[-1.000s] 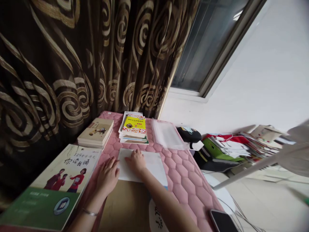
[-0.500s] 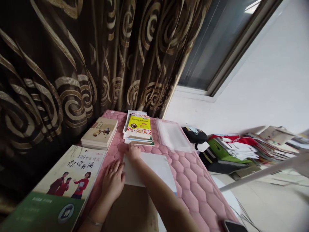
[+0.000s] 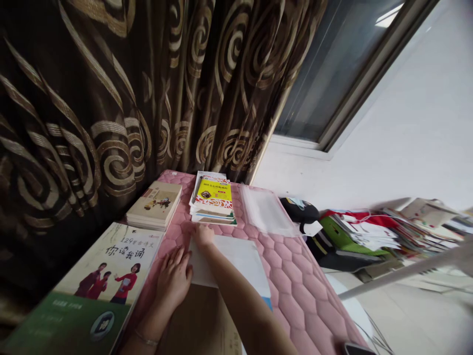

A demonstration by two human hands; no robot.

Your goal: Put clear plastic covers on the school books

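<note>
My left hand (image 3: 173, 277) lies flat with fingers stretched out, at the left edge of a brown-covered book (image 3: 199, 318) and a white sheet (image 3: 236, 254). Across the sheet reaches my right arm. At the sheet's far left corner my right hand (image 3: 203, 236) has its fingers bent together; their tips are partly hidden. The white sheet sticks out beyond the far edge of the brown cover, and a bit of blue shows at its right side. Part of the brown book is covered by my right forearm.
To the left lie a large green-and-white book (image 3: 99, 281) and a stack of beige books (image 3: 155, 203). A pile with a yellow-covered book (image 3: 214, 190) is farther back, beside clear plastic covers (image 3: 268, 209). A phone (image 3: 356, 349) is at the padded pink table's (image 3: 295, 281) near right edge.
The view has shifted slightly. My right fingers look a little more drawn together at the sheet's corner; my left hand stays flat in the same place.
</note>
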